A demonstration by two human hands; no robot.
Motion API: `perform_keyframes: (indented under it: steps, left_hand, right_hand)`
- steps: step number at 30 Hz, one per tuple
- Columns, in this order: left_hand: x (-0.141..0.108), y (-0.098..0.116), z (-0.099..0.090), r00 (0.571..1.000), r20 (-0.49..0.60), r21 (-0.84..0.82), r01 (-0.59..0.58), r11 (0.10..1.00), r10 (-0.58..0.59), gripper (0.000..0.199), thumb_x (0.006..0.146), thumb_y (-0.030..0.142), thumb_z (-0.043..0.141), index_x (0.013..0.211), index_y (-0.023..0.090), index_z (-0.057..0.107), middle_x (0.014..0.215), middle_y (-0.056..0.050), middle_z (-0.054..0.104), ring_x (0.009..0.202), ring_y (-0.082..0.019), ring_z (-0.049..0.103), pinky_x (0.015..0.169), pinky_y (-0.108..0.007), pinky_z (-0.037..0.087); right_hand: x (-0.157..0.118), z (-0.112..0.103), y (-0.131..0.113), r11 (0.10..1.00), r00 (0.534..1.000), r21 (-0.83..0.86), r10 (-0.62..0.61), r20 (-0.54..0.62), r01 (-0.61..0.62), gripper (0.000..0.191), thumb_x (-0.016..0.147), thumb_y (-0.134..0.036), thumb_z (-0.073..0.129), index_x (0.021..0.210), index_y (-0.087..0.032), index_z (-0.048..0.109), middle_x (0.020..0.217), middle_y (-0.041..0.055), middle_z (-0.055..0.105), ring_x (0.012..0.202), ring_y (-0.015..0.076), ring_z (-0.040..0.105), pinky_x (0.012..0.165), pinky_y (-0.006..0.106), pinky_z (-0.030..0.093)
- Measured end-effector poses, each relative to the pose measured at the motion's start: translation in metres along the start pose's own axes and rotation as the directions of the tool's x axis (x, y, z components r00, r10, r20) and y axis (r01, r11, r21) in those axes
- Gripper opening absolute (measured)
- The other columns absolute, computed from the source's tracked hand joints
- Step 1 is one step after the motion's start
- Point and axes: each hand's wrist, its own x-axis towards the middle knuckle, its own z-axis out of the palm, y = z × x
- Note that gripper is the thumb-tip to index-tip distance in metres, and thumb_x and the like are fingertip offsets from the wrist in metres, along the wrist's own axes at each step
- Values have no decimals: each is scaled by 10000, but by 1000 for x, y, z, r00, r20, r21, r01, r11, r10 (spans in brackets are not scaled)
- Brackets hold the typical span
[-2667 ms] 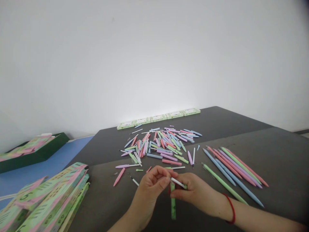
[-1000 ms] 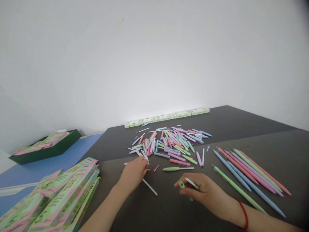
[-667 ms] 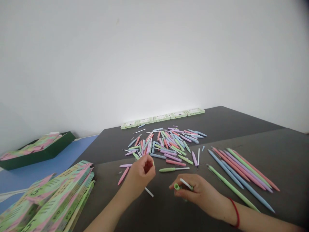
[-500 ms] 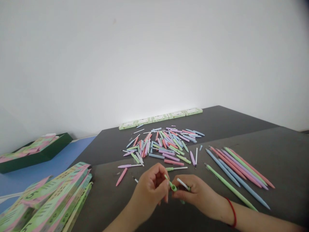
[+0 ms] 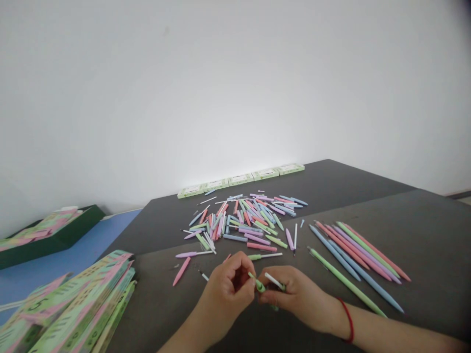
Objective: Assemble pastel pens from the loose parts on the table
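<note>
Low in the centre of the view, my left hand pinches a small green pen part at its fingertips. That part meets the open end of a green pen barrel, which my right hand grips. A white refill also sticks out between the fingers of my right hand, which has a red band at the wrist. Just beyond the hands lies a green pen piece with a white refill. The lower part of the barrel is mostly hidden by my fingers.
Loose pen parts lie heaped on the dark table. Several whole pens rest at the right. Green boxes line the back edge. Stacked printed packs and a dark green tray are at the left.
The small green part has come closer into line with the barrel's open end. The whole scene has shifted slightly left in view.
</note>
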Motion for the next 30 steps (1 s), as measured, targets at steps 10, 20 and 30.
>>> perform_keyframes:
  steps: [10, 20, 30]
  left_hand:
    - [-2, 4, 0, 999, -5, -66, -43, 997, 42, 109, 789, 90, 448, 786, 187, 498, 745, 17, 578, 604, -103, 503, 562, -205, 378]
    - [1, 9, -8, 999, -42, -91, 8, 996, -12, 63, 806, 209, 544, 759, 174, 566, 672, 10, 606, 569, -111, 521, 522, -199, 369]
    - [1, 19, -14, 998, 8, 183, -57, 981, 57, 118, 740, 99, 543, 732, 180, 629, 672, 26, 509, 575, -107, 461, 531, -204, 337]
  right_hand:
    - [0, 0, -1, 1000, 1000, -16, -18, -7, 18, 170, 829, -287, 580, 720, -158, 564, 668, -39, 481, 608, 100, 421, 578, 201, 342]
    - [-1, -1, -3, 998, 1000, -62, -27, -2, 27, 163, 836, -305, 576, 764, -160, 590, 683, -27, 507, 612, 108, 434, 586, 209, 362]
    - [-1, -1, 0, 993, 999, -112, -34, -25, 31, 177, 848, -285, 566, 731, -152, 582, 665, -35, 482, 605, 103, 423, 580, 208, 341]
